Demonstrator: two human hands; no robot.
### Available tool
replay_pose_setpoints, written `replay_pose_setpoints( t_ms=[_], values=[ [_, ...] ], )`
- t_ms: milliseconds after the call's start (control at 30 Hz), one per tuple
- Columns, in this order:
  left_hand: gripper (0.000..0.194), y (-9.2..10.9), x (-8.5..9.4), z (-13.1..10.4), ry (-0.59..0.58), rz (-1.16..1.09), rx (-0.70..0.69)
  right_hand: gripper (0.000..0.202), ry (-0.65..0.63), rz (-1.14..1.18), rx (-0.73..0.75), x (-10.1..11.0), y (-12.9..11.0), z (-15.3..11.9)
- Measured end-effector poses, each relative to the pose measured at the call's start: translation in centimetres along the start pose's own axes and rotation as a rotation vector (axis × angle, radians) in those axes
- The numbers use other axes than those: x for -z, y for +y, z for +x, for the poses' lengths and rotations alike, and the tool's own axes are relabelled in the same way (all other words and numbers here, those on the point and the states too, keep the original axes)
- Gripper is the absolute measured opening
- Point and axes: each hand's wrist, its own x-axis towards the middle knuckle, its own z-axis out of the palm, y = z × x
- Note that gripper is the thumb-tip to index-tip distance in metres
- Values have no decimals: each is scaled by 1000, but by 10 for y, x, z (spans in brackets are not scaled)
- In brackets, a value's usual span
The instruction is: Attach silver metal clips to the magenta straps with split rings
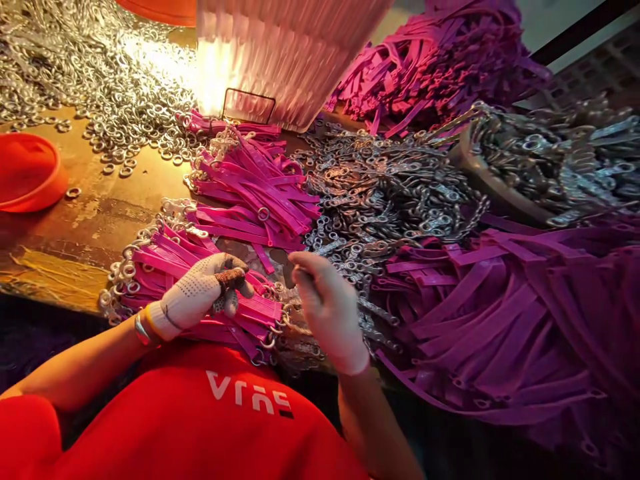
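Note:
My left hand (210, 290), in a white dotted glove with brown wrapping round a finger, is over a bundle of pink straps (165, 257). Its fingers are curled together; what they hold, if anything, is hidden. My right hand (330, 310), also gloved, is raised to the right of it, apart from the left. Motion smears its fingers, which look bent, and I cannot make out anything in them. Metal rings (270, 341) hang at the near ends of the straps under my hands. Beside my right hand lie loose twisted metal links (345, 250).
A second pink strap bundle (250, 180) lies behind. Loose rings (135, 87) cover the back left, by an orange bowl (30, 173). A ribbed translucent panel (285, 60) stands at the back. Purple straps (500, 307) and a container of metal links (480, 173) occupy the right.

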Motion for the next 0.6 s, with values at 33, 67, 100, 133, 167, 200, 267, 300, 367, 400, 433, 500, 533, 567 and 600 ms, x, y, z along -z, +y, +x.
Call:
replay_pose_setpoints(
  t_ms=[33,67,100,133,167,200,267,300,367,400,433,500,533,567,600],
  values=[
    [27,-2,-1,-1,20,60,-39,25,-78,-10,-8,-7,-10,-1],
    [31,-3,-2,-1,33,93,-75,28,-144,-31,-22,-14,-19,-2],
    [34,-6,-3,-2,41,100,-105,32,-202,-51,-38,-20,-26,-3],
    [35,-8,-5,-2,46,91,-131,34,-247,-61,-51,-24,-31,-5],
    [36,-10,-6,-3,46,75,-147,34,-279,-57,-57,-28,-35,-6],
    [38,-12,-7,-4,37,65,-158,32,-290,-40,-55,-31,-37,-7],
    [38,-14,-7,-5,-15,103,-177,29,-271,4,-47,-33,-39,-9],
    [36,-13,-6,-5,-37,166,-206,29,-254,17,-44,-32,-39,-9],
    [28,-9,-2,-6,-37,354,-305,28,-238,25,-39,-29,-39,-9],
    [24,-7,0,-5,-21,436,-352,27,-243,22,-39,-28,-40,-10],
    [22,-4,1,-5,-8,476,-372,24,-254,8,-37,-28,-41,-11],
    [23,-2,1,-1,-20,409,-311,21,-250,-91,-13,-30,-44,-14],
    [24,-1,-1,1,-41,317,-246,24,-229,-178,1,-32,-45,-16],
    [25,-2,-4,4,-58,212,-181,27,-198,-275,9,-34,-46,-18],
    [25,-3,-8,8,-66,116,-126,31,-160,-360,4,-36,-46,-20]
  ],
)
